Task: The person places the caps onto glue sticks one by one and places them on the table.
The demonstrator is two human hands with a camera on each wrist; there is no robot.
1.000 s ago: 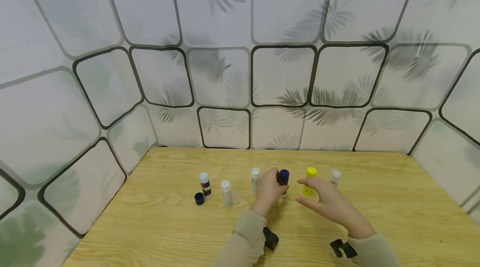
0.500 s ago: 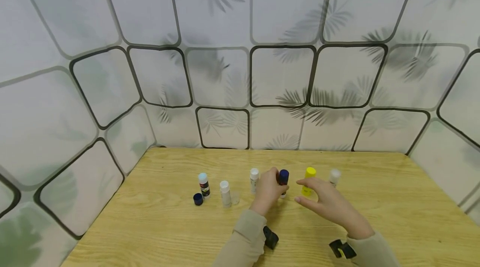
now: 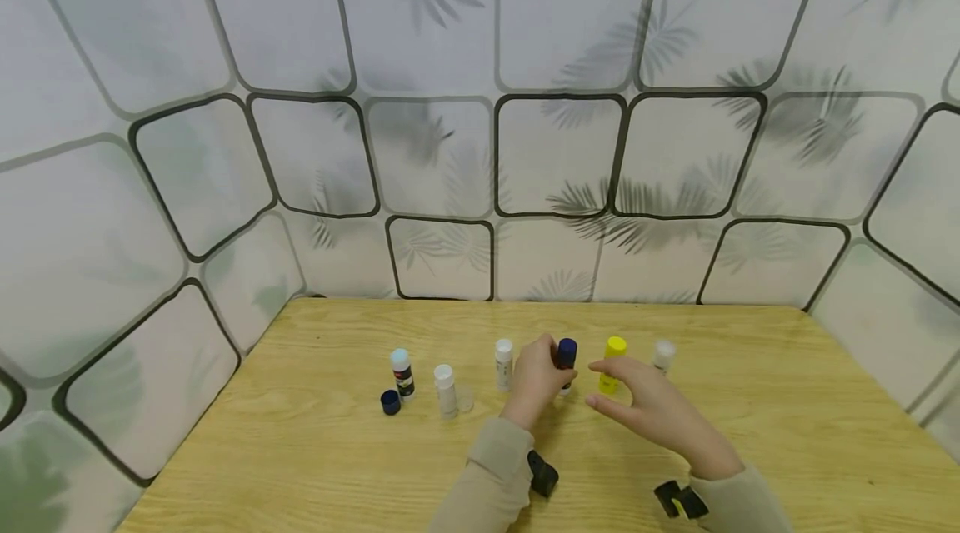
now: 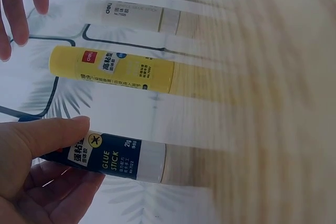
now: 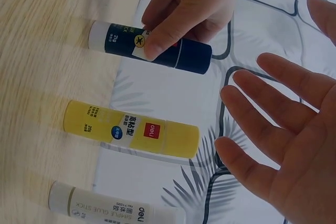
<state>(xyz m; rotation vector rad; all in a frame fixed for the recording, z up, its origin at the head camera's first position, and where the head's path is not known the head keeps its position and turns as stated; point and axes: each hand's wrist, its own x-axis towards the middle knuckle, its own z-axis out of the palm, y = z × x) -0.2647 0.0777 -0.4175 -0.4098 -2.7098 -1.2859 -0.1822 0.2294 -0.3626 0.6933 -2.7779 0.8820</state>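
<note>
Left hand pinches the navy glue stick between thumb and fingers. Stick is upright, mid-surface, white base looks set down, navy cap on. Right wrist view puts the thumb on the printed barrel, below the cap seam. Good hold: cap end sticks out free. Right hand holds nothing, thumb and fingers spread apart, next to the yellow glue stick, no contact that I can see.

Doing it well, my read: grip firm enough on the barrel that it can't spin, base flat, no squeeze on the cap. For any work at the cap, thumb and fingertips should take it from both sides, pull straight along the stick, small twist if tight; a sideways tug would likely tip it. Yellow stick stands between navy stick and the white Simple Glue Stick, so the right hand should come over from above or in front, fingers narrowed, or it may knock the yellow one. Left wrist should hold low and still.

Other side: light-blue-topped glue stick with a loose dark cap just beside; white glue stick near a clear cap, too faint to be sure. Set anything loose well clear of those.
</note>
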